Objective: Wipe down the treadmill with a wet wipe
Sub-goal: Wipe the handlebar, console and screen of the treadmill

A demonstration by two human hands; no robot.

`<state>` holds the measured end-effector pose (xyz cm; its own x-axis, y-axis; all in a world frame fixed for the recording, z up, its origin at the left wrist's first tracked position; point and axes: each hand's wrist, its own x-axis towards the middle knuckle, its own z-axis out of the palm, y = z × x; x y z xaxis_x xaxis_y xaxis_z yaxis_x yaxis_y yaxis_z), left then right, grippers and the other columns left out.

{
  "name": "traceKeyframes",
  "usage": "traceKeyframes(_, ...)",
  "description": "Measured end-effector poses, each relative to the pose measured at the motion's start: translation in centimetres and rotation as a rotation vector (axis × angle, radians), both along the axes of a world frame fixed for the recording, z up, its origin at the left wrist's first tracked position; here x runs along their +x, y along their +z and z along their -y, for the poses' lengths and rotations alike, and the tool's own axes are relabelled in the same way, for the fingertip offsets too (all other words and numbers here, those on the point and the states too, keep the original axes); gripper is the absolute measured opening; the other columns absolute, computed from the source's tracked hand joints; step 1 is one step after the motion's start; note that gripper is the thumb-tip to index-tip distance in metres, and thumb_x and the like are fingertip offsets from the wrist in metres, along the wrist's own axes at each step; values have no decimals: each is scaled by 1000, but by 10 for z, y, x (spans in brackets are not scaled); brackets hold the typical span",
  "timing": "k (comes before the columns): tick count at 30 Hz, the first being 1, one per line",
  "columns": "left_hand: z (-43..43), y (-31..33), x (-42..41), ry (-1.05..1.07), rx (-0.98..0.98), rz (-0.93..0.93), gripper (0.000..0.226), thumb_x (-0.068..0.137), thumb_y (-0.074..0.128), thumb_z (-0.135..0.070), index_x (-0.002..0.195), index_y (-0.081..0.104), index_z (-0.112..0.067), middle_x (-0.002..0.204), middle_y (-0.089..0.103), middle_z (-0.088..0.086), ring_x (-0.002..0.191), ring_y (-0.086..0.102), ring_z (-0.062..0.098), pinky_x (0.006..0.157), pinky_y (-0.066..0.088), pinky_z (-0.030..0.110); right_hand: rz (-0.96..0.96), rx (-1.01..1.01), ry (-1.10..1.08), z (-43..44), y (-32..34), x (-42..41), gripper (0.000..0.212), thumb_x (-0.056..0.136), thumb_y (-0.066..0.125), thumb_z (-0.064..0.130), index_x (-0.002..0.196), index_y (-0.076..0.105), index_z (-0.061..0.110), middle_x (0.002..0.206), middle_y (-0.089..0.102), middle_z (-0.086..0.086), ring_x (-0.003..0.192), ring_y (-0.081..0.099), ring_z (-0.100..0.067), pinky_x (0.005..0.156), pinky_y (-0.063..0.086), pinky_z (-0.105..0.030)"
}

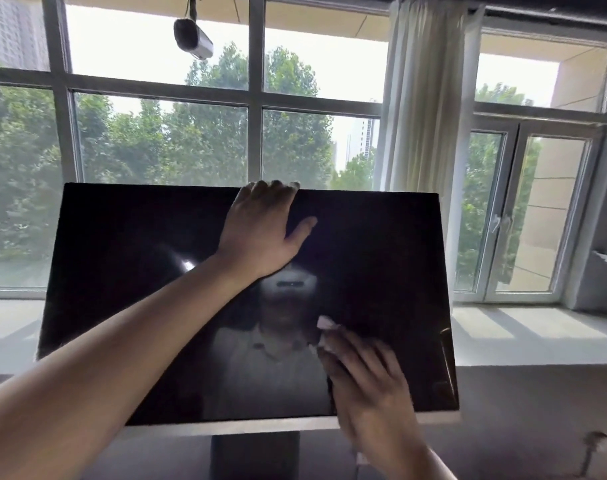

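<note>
Item one, the window (156,140): I see a wide grid of grey frames filling the far wall, with green trees and pale tower blocks beyond the glass. A second, smaller window unit stands to the right, past the curtain.

Item two, the treadmill screen (139,271): a large black glossy panel, tilted back, mounted on a dark post (255,455) at its lower middle. It stands between me and the window and takes up the centre of my view. Its surface carries a dim reflection of a person in a light collared top.

Item three, the curtain (423,98): white, gathered into a narrow hanging column right of centre.

Item four, the sill (537,334): a pale ledge under the windows, striped with sunlight on the right side.

Item five, my left hand (260,233): forearm stretched diagonally across the panel, fingers curled over the screen's top edge and gripping it, thumb spread against the glass.

Item six, my right hand (364,375): low on the right part of the screen, fingers straight and pressed flat on the glass with the wipe under them.

Item seven, the security camera (193,38): grey, hanging from the ceiling on a short mount, upper centre-left.

Item eight, the wet wipe (326,323): white, folded small, flat against the glass beneath my right fingertips, a corner showing past them.
</note>
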<state>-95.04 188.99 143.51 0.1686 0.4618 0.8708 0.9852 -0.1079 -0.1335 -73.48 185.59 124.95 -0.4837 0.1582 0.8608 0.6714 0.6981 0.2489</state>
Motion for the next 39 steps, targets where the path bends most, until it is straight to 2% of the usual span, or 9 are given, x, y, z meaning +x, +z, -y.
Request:
traceKeyframes(5,-4,-2,2,-15,21,18,67,96,47,-59,135,60,-6,118,67,11,112,59,33,107,41,46,-245,-149,-248,-19,58,-14,49,105,40,34,137,60,3,162,37,-15,151,33,-28,118,32,-52)
traceKeyframes(8,-3,-2,-1,-20,24,11,64,95,46,-56,135,60,-7,118,68,10,110,60,33,104,41,46,-124,-157,-176,-11,38,-32,58,106,42,41,144,53,-1,165,28,-16,155,24,-28,121,30,-50)
traceKeyframes(12,-3,0,-4,-24,8,3,66,94,45,-55,136,60,-8,122,67,8,112,59,32,105,41,44,132,-33,-193,-9,-1,-7,52,101,54,40,139,61,6,165,30,-12,154,27,-26,117,35,-54)
traceKeyframes(18,-3,0,-1,-21,-13,39,66,93,43,-55,136,60,-8,122,68,8,113,59,31,107,40,44,-150,-121,-336,-30,73,-24,63,110,20,41,154,37,-1,166,25,-17,157,17,-26,124,22,-52)
traceKeyframes(21,0,0,-4,-47,-34,33,63,94,44,-50,138,60,-9,126,68,8,117,60,30,108,40,43,-24,-123,-229,-20,55,-46,61,110,24,36,156,31,-1,167,20,-17,157,13,-26,125,21,-49)
traceKeyframes(25,3,7,-13,-154,-62,111,55,95,45,-37,142,61,-14,138,66,3,131,55,25,113,32,34,296,21,-245,-11,20,-25,59,105,39,40,152,44,4,166,28,-13,157,14,-24,120,26,-50)
traceKeyframes(31,6,11,-12,-198,-130,177,57,94,40,-35,144,59,-16,143,62,1,135,51,22,115,28,31,-106,-112,-420,-45,100,-16,81,106,20,60,157,30,-2,169,14,-19,158,11,-29,125,17,-54)
traceKeyframes(36,8,12,-16,-177,-110,129,53,94,42,-31,142,61,-16,140,65,1,131,55,23,110,32,30,268,-61,-259,-26,78,-50,83,104,20,64,159,27,2,170,9,-17,158,1,-27,125,15,-53)
traceKeyframes(39,6,13,-16,-179,-130,138,54,96,39,-33,143,60,-18,142,63,0,132,54,22,110,31,30,192,-24,-372,-45,90,-14,80,105,21,63,159,28,4,170,7,-13,158,3,-25,124,18,-55)
